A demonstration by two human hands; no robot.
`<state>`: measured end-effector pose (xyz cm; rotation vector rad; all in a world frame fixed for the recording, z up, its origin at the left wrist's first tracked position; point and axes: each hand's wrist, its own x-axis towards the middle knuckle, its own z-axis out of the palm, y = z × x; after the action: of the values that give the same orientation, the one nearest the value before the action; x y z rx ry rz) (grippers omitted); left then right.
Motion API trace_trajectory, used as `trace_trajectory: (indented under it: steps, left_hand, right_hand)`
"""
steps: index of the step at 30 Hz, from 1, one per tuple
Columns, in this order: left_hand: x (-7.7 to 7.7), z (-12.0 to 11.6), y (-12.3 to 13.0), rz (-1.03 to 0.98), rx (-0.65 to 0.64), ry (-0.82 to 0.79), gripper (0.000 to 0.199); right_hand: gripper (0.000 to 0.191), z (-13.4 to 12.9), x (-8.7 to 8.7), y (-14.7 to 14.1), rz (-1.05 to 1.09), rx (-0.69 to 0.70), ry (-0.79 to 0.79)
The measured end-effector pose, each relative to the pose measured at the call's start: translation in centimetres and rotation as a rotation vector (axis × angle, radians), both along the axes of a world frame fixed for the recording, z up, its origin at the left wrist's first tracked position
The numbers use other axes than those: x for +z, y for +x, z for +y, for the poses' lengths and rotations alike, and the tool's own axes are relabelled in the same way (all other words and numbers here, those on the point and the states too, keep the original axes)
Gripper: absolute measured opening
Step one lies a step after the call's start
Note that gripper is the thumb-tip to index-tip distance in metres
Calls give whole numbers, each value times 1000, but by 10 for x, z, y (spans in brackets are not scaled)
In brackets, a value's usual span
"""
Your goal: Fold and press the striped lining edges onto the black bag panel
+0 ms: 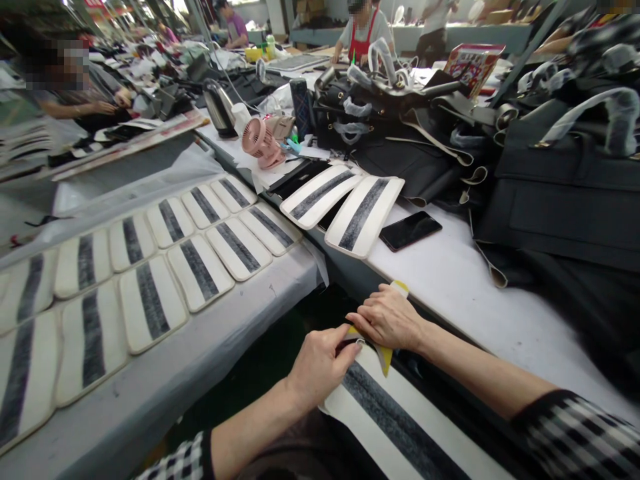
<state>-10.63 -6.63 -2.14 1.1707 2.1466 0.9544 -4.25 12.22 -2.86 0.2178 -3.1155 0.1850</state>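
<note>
Across my lap lies a white panel with a dark stripe down its middle [400,427]. My left hand [317,367] is closed at the panel's far end, thumb and fingers pinching its edge. Just beside it, my right hand [393,317] is closed round a flat yellow piece [386,360] that touches the same end of the panel. Parts of the yellow piece show above and below the fingers; its exact kind is hidden. Two similar striped panels [365,217] overlap on the bench ahead, beside a black phone [411,231].
Rows of striped panels [147,307] cover the table on the left. Black handbags [565,193] with wrapped handles crowd the right bench. A pink fan [263,142] and a metal kettle [219,109] stand farther back. A dark gap separates the tables. Other people work beyond.
</note>
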Motion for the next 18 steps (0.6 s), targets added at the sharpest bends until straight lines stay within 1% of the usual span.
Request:
trace_trajectory:
  steps: [4,8,11,14,16,17,18]
  left_hand:
    - [0,0,2,33,-11,-22,16]
    - [-3,1,5,103,-42,-49,18]
    - [-5,2,8,188,-93,-113,18]
    - [-4,4,7,239,-157,-175,22]
    - [-4,4,3,190,-170,-146,25]
    - [-4,4,0,111,-168,-108,27]
    - [-5,5,-3,-16,-152,-65,30]
  right_hand:
    - [58,1,0,2,-3,7,0]
    - [57,1,1,5,-16,16,3]
    - [58,-2,1,11,-35,5,-11]
    - [59,-7,-1,19,-67,-47,-24]
    - [59,-12,-2,24,-84,-106,-34]
    - [59,-14,-2,26,-91,-135,-40]
    - [58,-16,-1,29,-100,-161,-44]
